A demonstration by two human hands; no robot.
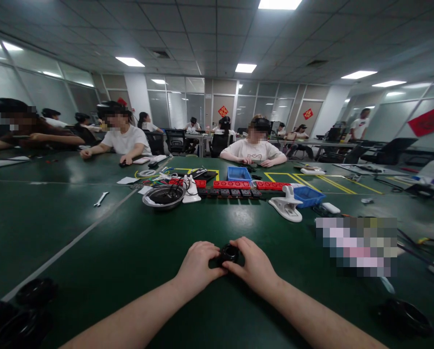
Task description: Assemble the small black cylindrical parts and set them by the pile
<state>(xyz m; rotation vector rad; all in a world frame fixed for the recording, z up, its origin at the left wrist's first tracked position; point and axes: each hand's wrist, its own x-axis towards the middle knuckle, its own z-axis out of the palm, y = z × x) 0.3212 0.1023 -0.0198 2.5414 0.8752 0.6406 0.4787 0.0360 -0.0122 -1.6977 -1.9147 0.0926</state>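
Observation:
A shiny black ring-shaped part (pixel 230 252) is held just over the green table, in front of me. My left hand (pixel 199 261) closes on its left side, with fingers at the back and thumb toward me. On the opposite side my right hand (pixel 255 261) grips the same part between thumb and fingers. Its round opening faces up and toward me; its exact kind does not show. Similar black rings (pixel 37 292) lie in a group at the lower left, and another black ring (pixel 408 317) rests at the lower right.
Beyond my hands are a metal bowl (pixel 154 205) with black cables, a white clip base (pixel 287 208), red socket strips (pixel 232 184) and blue bins (pixel 309 197). A wrench (pixel 101 199) lies to the left. Co-workers sit across the table (pixel 129 242).

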